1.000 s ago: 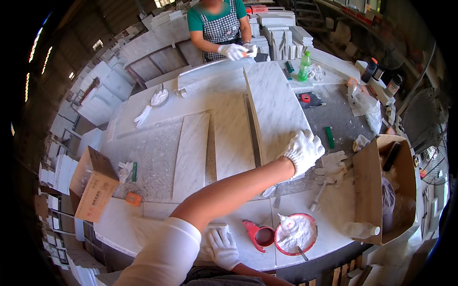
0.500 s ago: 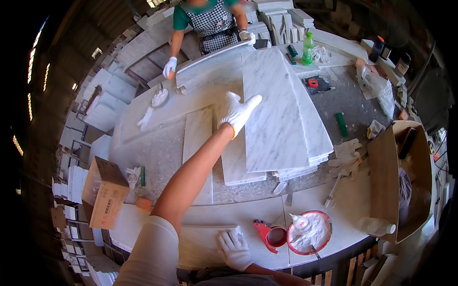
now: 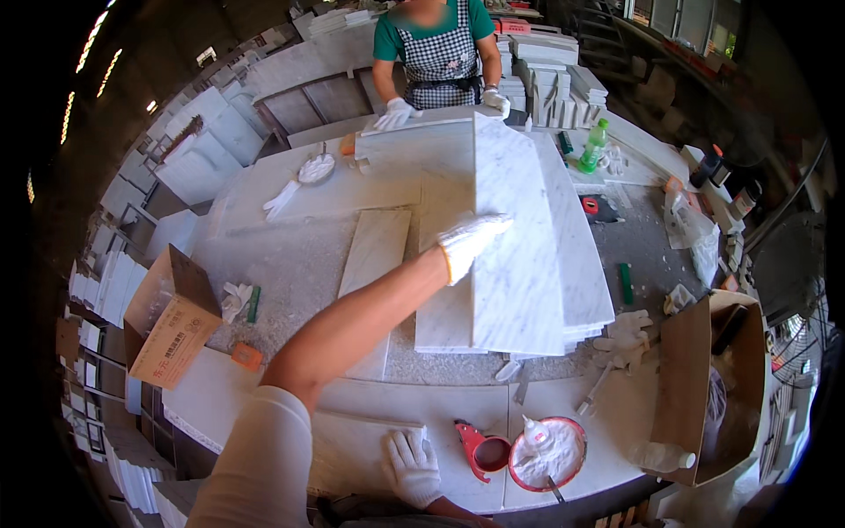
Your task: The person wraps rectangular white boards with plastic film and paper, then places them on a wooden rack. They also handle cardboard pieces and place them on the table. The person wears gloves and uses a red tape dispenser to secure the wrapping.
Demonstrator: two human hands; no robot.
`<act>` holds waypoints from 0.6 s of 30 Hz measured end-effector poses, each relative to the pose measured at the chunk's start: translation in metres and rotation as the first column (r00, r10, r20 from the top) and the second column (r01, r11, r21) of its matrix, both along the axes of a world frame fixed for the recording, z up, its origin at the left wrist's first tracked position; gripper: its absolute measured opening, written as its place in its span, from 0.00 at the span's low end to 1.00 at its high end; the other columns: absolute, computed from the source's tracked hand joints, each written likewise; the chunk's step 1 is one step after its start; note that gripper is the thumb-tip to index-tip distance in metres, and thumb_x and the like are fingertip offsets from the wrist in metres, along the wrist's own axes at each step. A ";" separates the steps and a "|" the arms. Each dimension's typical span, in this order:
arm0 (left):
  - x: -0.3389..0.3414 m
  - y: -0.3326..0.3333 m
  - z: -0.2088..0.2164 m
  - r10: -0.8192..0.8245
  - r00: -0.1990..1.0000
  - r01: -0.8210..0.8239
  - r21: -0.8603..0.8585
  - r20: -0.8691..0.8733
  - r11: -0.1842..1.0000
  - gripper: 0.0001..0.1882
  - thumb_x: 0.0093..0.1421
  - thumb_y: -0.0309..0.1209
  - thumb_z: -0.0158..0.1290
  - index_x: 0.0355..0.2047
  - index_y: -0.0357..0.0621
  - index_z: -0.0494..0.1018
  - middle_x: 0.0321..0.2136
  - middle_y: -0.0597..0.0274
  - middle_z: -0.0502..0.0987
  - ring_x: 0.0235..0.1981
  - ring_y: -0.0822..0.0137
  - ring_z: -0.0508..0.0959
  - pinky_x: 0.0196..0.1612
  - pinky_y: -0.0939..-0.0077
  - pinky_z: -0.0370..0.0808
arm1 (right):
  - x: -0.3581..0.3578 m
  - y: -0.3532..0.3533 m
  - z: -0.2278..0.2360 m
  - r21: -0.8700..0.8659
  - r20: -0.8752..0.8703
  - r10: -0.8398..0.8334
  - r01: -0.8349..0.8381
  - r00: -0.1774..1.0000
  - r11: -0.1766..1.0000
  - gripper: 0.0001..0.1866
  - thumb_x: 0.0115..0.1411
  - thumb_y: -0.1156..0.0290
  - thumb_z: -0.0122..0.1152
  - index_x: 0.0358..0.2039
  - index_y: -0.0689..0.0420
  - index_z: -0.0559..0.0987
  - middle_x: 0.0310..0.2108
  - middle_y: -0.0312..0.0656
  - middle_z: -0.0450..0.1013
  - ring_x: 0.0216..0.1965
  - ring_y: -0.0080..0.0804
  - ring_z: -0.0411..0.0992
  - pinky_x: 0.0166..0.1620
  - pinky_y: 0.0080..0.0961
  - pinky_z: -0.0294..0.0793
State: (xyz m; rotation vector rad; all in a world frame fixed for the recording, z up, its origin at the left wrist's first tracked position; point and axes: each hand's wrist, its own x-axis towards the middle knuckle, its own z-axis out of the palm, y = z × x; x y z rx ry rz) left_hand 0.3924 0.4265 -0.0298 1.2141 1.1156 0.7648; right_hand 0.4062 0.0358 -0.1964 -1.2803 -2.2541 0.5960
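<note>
My gloved left hand (image 3: 475, 244) reaches across the left edge of a grey-veined white marble slab (image 3: 519, 290). Its fingers stretch out together over the slab's face; the thumb is hard to make out. That slab lies at a slight angle on a stack of similar slabs (image 3: 585, 282). Near the table's front edge my right hand (image 3: 411, 466), also gloved, rests flat with fingers apart on another pale slab (image 3: 352, 444). Right of it are a red tape dispenser (image 3: 484, 452) and a red-rimmed bowl of white paste (image 3: 559, 453) with a white nozzle bottle (image 3: 535, 433) in it.
Across the table a co-worker (image 3: 440, 62) in a checked apron has both gloved hands at a slab's far edge. Cardboard boxes stand left (image 3: 176, 326) and right (image 3: 691, 378). A green bottle (image 3: 594, 145) and loose gloves (image 3: 627, 339) lie to the right.
My left hand has moved right, farther over the slab's face. The top slab's outline looks narrower and turned. The co-worker's left-side hand has moved onto the slab edge. The whole view has shifted.
</note>
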 end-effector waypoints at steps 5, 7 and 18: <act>-0.087 -0.093 0.030 0.092 0.996 -0.092 -0.091 -0.010 0.992 0.22 0.62 0.36 0.57 0.53 0.35 0.74 0.48 0.60 0.78 0.50 0.72 0.75 0.55 0.77 0.70 | -0.005 -0.006 0.003 -0.020 0.001 -0.031 0.031 1.000 0.999 0.32 0.58 0.55 0.59 0.60 0.58 0.69 0.62 0.46 0.64 0.65 0.51 0.57 0.61 0.53 0.59; -0.135 -0.141 0.052 0.148 0.980 -0.164 -0.110 -0.135 0.980 0.21 0.61 0.33 0.59 0.52 0.32 0.74 0.43 0.60 0.80 0.43 0.70 0.78 0.49 0.77 0.74 | -0.009 -0.009 0.004 -0.041 0.002 -0.031 0.031 1.000 0.999 0.32 0.59 0.55 0.57 0.60 0.58 0.69 0.63 0.47 0.63 0.66 0.52 0.56 0.62 0.53 0.57; -0.308 -0.345 0.055 0.181 0.330 0.421 0.316 -0.926 0.850 0.14 0.62 0.39 0.55 0.37 0.40 0.75 0.30 0.53 0.76 0.30 0.55 0.77 0.34 0.63 0.75 | -0.016 -0.020 -0.005 0.007 0.073 -0.106 0.106 0.992 0.994 0.29 0.60 0.60 0.55 0.61 0.59 0.69 0.64 0.51 0.61 0.66 0.52 0.57 0.66 0.47 0.56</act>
